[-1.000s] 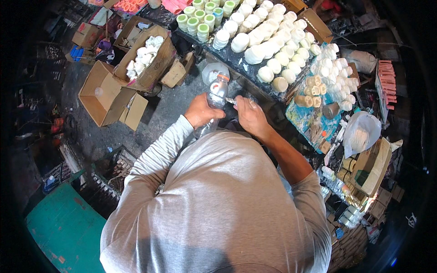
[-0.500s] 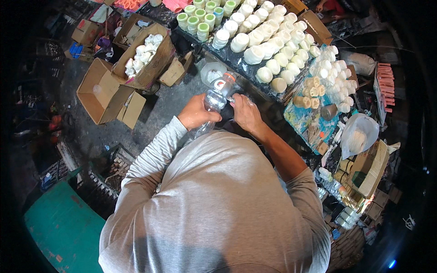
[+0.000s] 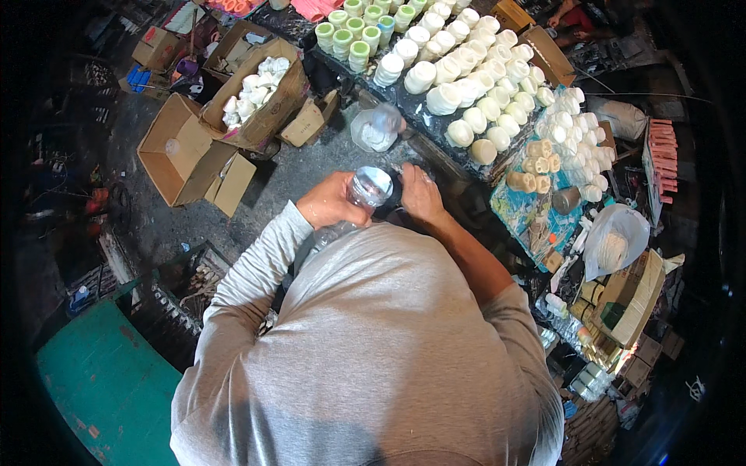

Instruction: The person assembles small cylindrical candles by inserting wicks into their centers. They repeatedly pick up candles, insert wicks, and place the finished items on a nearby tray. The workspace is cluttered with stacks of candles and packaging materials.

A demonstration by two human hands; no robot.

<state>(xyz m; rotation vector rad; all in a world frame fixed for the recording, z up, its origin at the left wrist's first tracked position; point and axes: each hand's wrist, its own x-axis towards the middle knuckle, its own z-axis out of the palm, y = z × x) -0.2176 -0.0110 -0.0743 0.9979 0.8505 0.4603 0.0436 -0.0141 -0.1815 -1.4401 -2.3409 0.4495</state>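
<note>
In front of my body, my left hand point(image 3: 332, 200) is wrapped round a clear plastic bottle point(image 3: 368, 191) whose cut, round opening faces up. Close on its right is my right hand point(image 3: 420, 192), fingers closed in a pinch; whatever they hold is too small and dark to make out. Beyond the hands, the blurred top piece of the bottle point(image 3: 387, 119), with an orange cap, appears over a pale, wide-mouthed container point(image 3: 364, 133). That container stands on the floor beside the dark table.
Rows of cream and green-topped cups point(image 3: 466, 66) cover the dark table ahead. Cardboard boxes stand at left, one holding white pieces point(image 3: 255, 93) and another open box point(image 3: 180, 155) beside it. A green panel point(image 3: 105, 380) lies near left; a clear bag point(image 3: 616, 239) is at right.
The capped top has come off the bottle and moved away toward the pale container. The left hand keeps the lower part, now with an open rim. My right hand has barely moved.
</note>
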